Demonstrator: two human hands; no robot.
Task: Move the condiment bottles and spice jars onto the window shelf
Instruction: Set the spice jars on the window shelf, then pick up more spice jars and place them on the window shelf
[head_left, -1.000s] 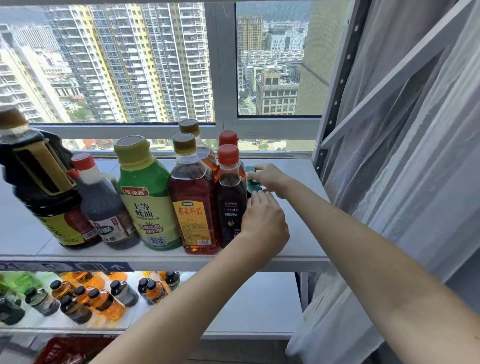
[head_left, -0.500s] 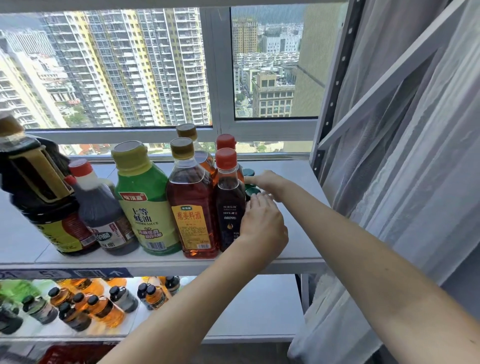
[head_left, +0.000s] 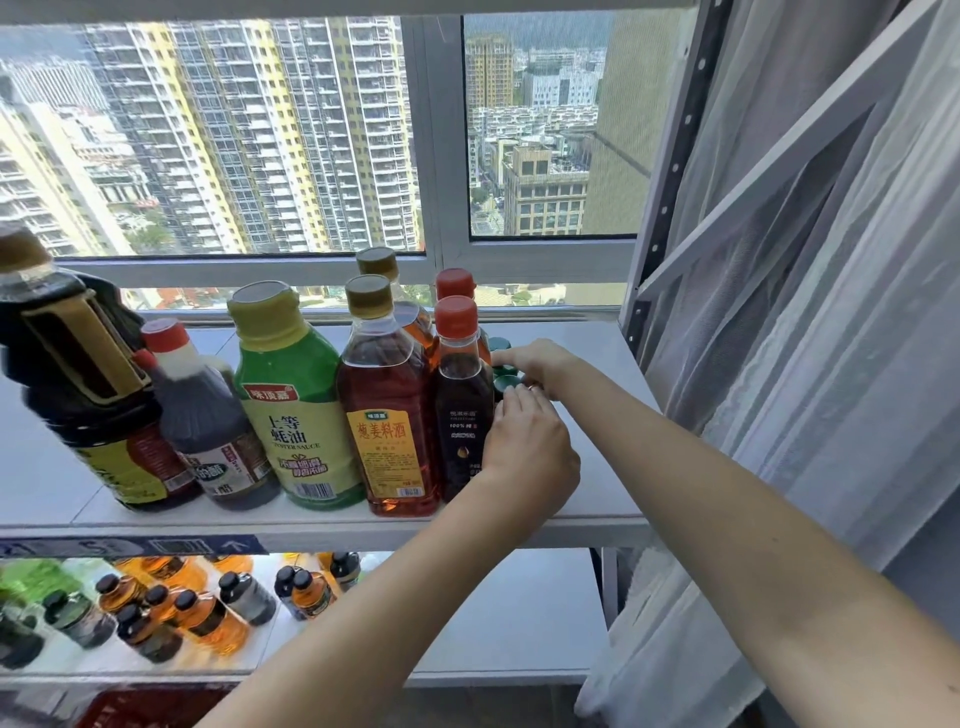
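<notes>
Centre right of the frame, on the window shelf (head_left: 597, 353): my left hand (head_left: 530, 452) and right hand (head_left: 535, 364) cup small green-capped jars (head_left: 506, 383), nudging them against the bottles (head_left: 384, 415), likely to save space. Exact grip hidden.

The view sits slightly lower than a second ago, so the bottles appear lower in frame. The right hand (head_left: 540, 364) rests a little further left over the green-capped jars (head_left: 505, 382), and the left hand (head_left: 527, 447) stays close beside the dark red-capped bottle (head_left: 464, 410).
</notes>
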